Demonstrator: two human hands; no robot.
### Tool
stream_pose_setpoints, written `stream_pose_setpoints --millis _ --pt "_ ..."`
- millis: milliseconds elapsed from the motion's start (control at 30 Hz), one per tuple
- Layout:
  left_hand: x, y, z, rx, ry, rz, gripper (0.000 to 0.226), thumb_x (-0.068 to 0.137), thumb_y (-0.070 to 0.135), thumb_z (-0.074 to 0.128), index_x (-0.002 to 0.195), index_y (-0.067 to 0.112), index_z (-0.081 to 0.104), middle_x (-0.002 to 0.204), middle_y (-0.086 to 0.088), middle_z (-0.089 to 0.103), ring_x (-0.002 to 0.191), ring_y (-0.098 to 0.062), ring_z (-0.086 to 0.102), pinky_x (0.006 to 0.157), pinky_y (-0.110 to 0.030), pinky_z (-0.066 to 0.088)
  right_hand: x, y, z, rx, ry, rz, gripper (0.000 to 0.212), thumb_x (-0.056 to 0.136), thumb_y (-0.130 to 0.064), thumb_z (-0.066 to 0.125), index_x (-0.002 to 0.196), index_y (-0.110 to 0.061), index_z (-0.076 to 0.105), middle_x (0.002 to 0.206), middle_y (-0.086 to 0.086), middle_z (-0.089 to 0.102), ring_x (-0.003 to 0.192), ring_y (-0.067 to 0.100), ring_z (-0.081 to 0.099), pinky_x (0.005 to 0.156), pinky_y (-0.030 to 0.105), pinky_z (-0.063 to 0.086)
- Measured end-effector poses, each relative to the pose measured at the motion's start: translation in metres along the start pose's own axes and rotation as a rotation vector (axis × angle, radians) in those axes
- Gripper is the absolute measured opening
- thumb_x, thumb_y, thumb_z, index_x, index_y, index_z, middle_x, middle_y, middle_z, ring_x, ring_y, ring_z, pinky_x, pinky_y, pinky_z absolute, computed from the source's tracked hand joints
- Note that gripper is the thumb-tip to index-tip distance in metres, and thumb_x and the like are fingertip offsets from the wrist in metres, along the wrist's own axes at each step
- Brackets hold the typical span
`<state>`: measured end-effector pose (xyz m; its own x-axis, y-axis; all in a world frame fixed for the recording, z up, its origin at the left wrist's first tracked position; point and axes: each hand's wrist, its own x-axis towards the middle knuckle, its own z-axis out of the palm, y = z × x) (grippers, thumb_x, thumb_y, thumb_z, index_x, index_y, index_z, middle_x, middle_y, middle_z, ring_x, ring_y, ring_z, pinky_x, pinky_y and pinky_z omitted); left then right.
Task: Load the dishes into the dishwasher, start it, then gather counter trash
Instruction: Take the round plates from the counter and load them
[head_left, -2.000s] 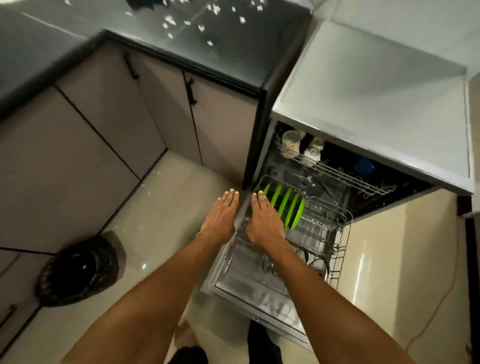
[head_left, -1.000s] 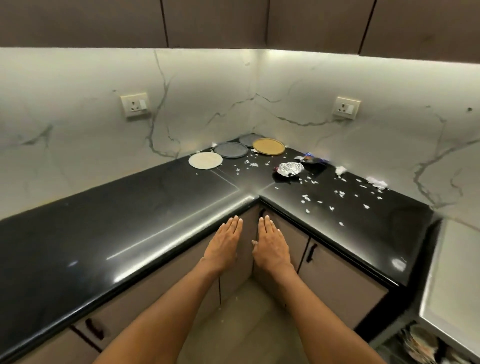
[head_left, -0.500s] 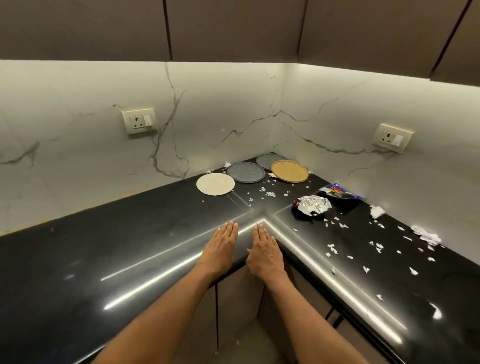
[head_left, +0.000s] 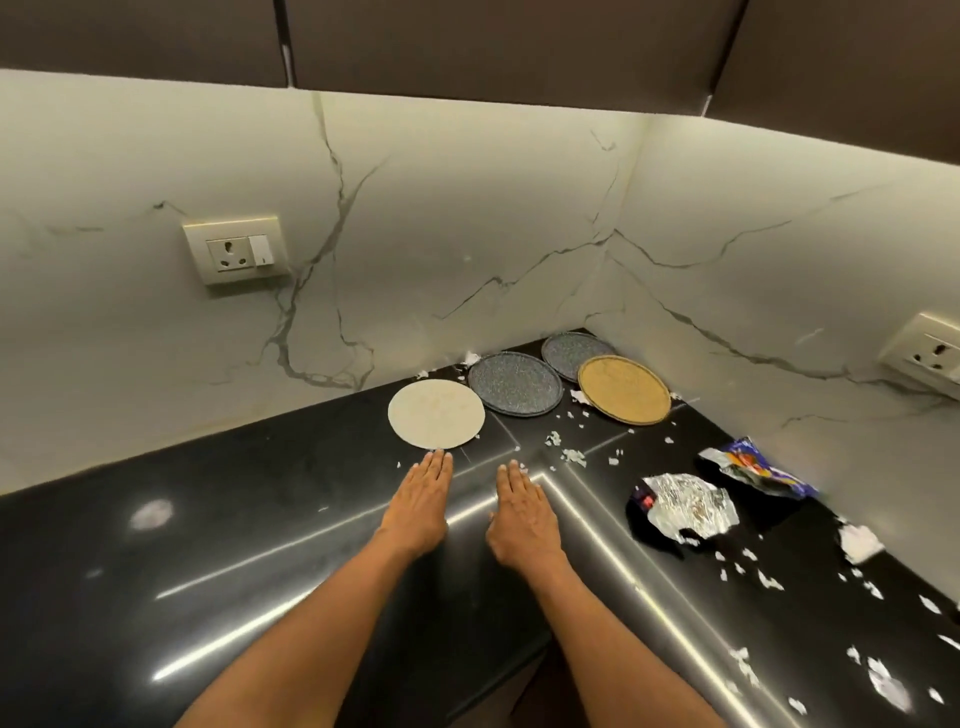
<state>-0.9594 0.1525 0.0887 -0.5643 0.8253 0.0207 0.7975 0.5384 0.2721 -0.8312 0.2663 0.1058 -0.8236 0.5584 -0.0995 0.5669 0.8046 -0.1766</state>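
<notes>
Hiding part of the farthest grey plate (head_left: 570, 349), the tan plate (head_left: 624, 389) overlaps it beyond my right hand (head_left: 521, 513). Both hands hover flat, fingers straight and together, holding nothing. My left hand (head_left: 420, 502) nearly reaches the cream plate (head_left: 436, 413); torn wrappers (head_left: 685, 505) lie rightward on the desk (head_left: 218, 561).

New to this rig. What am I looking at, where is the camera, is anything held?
No robot here: a person wears one wide-angle camera on the head, looking forward and down. The left hand and right hand reach out flat over a black corner counter, holding nothing. By the wall lie a cream plate, two grey speckled plates and a tan plate. To the right: a foil wrapper, a blue wrapper and white paper scraps.
</notes>
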Motion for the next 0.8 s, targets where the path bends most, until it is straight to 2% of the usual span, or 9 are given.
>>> stream_pose_setpoints --millis 200,500,600,800 --pt "0.059 -0.028 0.009 -0.032 -0.027 -0.063 0.085 0.091 0.004 0.050 0.160 0.008 0.001 0.168 -0.010 -0.003 0.155 -0.021 -0.002 0.124 -0.031 -0.003 0.079 0.001 -0.001 -0.038 -0.055 -0.047 0.078 0.102 -0.023 0.045 0.161 -0.005 -0.002 0.169 0.013 -0.004 0.157 0.024 -0.001 0.128 0.039 0.003" --pt "0.101 -0.061 0.033 -0.056 -0.097 -0.182 0.085 0.094 0.014 0.055 0.161 0.009 0.003 0.168 -0.009 0.001 0.155 -0.020 0.003 0.125 -0.032 0.001 0.153 -0.005 0.025 -0.136 -0.118 -0.151 0.094 0.090 -0.021 0.067 0.161 -0.005 0.007 0.169 0.015 0.006 0.157 0.026 0.006 0.127 0.042 0.011" --pt "0.110 -0.069 0.041 -0.079 -0.130 -0.210 0.079 0.094 0.013 0.051 0.161 0.010 0.007 0.168 -0.009 0.003 0.155 -0.020 0.005 0.125 -0.032 0.003 0.170 -0.004 0.034 -0.125 -0.115 -0.181 0.085 0.093 -0.016 0.060 0.160 -0.005 0.009 0.169 0.016 0.007 0.156 0.027 0.008 0.127 0.042 0.012" --pt "0.119 -0.078 0.047 -0.120 -0.052 -0.243 0.071 0.094 0.010 0.051 0.159 0.012 0.022 0.168 -0.005 0.010 0.155 -0.017 0.010 0.123 -0.029 0.004 0.208 -0.008 0.044 -0.120 -0.075 -0.252 0.065 0.101 -0.008 0.044 0.159 -0.004 0.014 0.167 0.017 0.013 0.155 0.029 0.015 0.126 0.041 0.014"
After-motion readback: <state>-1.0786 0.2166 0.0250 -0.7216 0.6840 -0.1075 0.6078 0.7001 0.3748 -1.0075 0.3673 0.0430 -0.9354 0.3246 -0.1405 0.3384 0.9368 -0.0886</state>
